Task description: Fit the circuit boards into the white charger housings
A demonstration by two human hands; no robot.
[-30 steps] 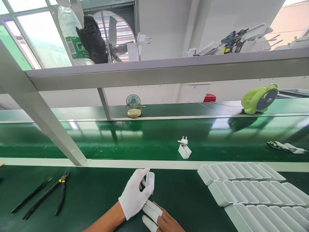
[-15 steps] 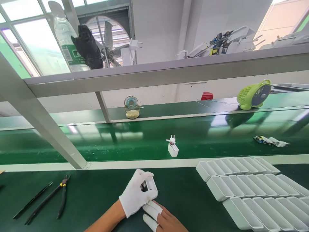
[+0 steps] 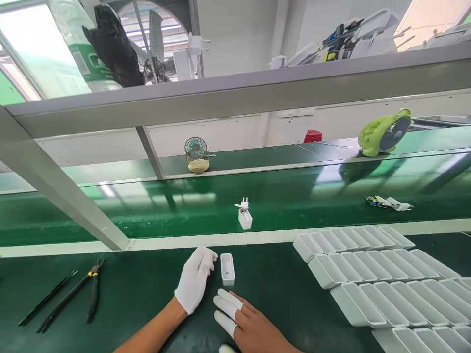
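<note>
Gloved left hand (image 3: 195,280) lies open on the green mat (image 3: 140,294), fingertips just beside a small white shell (image 3: 227,269). The shell stands free, just ahead of the flat, empty right hand (image 3: 247,324). Lifting it would call for pinching its narrow sides.

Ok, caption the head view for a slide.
Gloved left hand beside a white case, right hand near it.

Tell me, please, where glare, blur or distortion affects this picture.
Head view: the window is blown out white; the belt mirrors bright patches of light; the shelf beam runs tilted, not level; the left hand and the case beside it are sharp, without motion blur.
</note>
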